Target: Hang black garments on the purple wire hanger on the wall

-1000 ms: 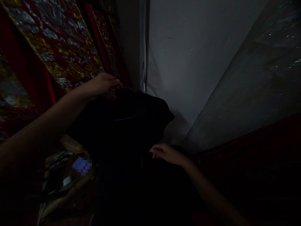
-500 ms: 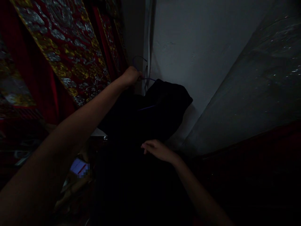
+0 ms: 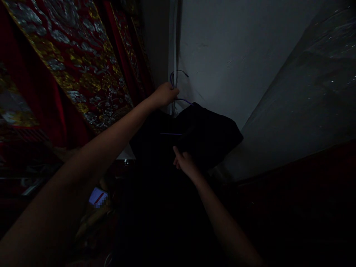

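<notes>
The scene is very dark. My left hand is raised and closed round the neck of a purple wire hanger, whose hook sticks up beside a white pipe in the wall corner. A black garment hangs from the hanger, spreading down and to the right. My right hand reaches up against the front of the garment just below the hanger's bar; its fingers curl into the dark cloth, and I cannot make out a firm grip.
Red hangings with gold and silver embroidery cover the left side. A white wall is straight ahead, a grey sloping sheet at right. A white pipe runs up the corner. Small lit objects lie low at left.
My left hand has carried the hanger and garment up and to the right, toward the pipe in the corner. My right hand has risen from lower down to the garment's chest.
</notes>
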A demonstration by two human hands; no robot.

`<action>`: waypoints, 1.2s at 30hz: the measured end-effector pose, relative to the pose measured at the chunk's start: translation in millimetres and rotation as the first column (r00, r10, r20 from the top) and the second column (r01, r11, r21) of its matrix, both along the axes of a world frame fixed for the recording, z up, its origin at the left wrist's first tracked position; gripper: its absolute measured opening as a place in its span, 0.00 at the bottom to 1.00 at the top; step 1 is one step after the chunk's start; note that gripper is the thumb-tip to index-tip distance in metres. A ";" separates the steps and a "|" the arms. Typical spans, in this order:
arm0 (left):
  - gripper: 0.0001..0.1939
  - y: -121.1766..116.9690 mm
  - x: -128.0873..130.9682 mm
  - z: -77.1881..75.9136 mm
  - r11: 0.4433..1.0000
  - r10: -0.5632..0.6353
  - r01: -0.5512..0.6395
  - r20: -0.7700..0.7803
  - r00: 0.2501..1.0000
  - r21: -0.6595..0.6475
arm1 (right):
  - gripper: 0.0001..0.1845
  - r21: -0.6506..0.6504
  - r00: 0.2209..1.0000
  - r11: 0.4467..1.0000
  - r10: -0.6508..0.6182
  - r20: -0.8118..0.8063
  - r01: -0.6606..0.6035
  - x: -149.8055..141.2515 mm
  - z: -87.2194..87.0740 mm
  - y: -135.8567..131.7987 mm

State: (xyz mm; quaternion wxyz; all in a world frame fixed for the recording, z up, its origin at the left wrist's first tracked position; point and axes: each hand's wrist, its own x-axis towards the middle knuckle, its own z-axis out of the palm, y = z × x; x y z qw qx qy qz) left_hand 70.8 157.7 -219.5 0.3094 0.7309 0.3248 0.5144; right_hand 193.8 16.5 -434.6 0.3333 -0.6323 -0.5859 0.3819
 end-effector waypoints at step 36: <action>0.21 -166.5 -7.6 -324.5 0.982 0.145 -0.129 0.117 0.983 -0.136 | 0.20 0.082 0.838 0.987 -0.071 -0.541 0.136 -23.9 -85.0 -61.0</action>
